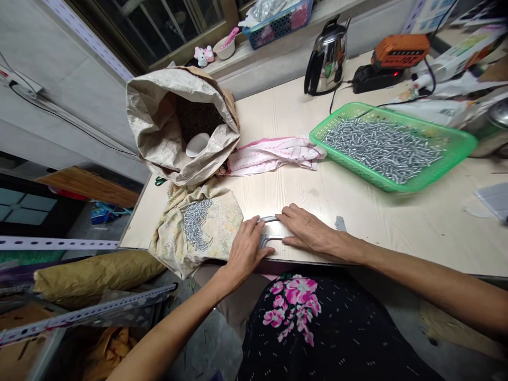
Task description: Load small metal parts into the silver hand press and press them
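Observation:
At the table's front edge, both my hands hold a silvery metal frame-like piece (271, 238). My left hand (246, 247) is closed on its left end, thumb toward me. The right end is gripped by my right hand (304, 228), fingers along the far bar and thumb by the near one. My hands cover both ends, so its full shape is hidden. Left of my left hand, a pile of small silvery metal pins or screws (195, 225) lies on a flowered cloth (226, 211). A green plastic basket (420, 182) full of similar metal pieces stands to the right.
An open woven sack (146, 106) with dark contents and a white scoop (197, 144) stands at the back left. Beside it lies a pink-and-white cloth (273, 156). Behind are a metal kettle (329, 55) and an orange battery (400, 51) on a charger.

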Motion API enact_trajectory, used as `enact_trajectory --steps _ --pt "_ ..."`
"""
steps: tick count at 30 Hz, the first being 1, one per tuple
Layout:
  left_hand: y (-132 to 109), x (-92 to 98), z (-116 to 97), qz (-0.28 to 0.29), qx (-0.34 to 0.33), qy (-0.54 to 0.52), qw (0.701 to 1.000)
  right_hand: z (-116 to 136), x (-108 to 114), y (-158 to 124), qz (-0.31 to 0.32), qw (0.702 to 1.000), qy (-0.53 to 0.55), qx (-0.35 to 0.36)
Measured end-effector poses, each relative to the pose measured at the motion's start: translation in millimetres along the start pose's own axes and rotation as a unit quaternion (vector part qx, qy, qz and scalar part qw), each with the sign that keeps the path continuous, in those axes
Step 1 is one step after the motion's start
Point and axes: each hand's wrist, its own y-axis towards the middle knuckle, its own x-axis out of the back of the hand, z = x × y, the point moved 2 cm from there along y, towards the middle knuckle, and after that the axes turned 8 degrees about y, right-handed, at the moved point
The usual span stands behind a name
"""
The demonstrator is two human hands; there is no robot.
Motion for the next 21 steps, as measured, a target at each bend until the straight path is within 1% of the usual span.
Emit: enact_trajectory --steps 1,3,5,7,11,15,17,21 --pt "8 -3.4 -2 0.012 -0.030 0.006 0.999 0 0 -1 -0.001 1.000 0.006 -0.002" --pt "23 -8.4 -3 0.046 -0.069 0.013 0.996 0 0 -4 -0.006 1.000 0.008 -0.009" --pt "33 -9.4 -2 0.078 -0.086 0.022 0.993 0 0 -8 -0.016 1.000 -0.002 -0.022" --pt "40 -7.2 -2 0.097 -0.093 0.031 0.990 -1 0 -11 -0.023 0.999 -0.013 -0.035" --pt "48 -1.9 -10 0.111 -0.118 0.033 0.986 -1 -3 -14 -0.022 0.999 -0.003 -0.039" --pt "54 -2.4 -14 0.133 -0.135 0.035 0.981 -4 -7 -13 -0.032 0.997 -0.028 -0.067" --pt "56 -4.3 -13 0.127 -0.135 0.045 0.982 -7 -8 -12 -0.034 0.996 -0.034 -0.069" --pt "54 -12.1 -11 0.110 -0.144 0.073 0.981 -10 -11 -9 -0.035 0.998 -0.042 -0.044"
